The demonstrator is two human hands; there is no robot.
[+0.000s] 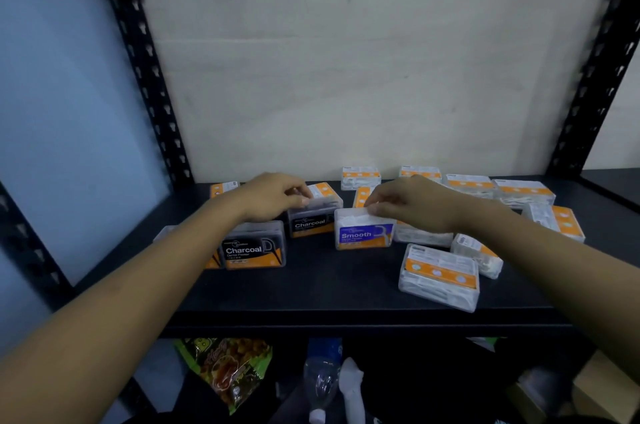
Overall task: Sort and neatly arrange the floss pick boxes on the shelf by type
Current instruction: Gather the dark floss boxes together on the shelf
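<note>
Dim, soft blur, wide-angle bending at edges

Below my shelf level: green-orange snack bag, clear plastic bottle with blue label, white cloth-like item beside it. Cardboard box at lower right. Pale wall behind; black perforated uprights flank view.

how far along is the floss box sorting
Early. Done: two Charcoal boxes, front and rear, grouped at left. In hand: left hand on the rear Charcoal box, right hand on the Smooth box. Left: white boxes scattered at right.
</note>
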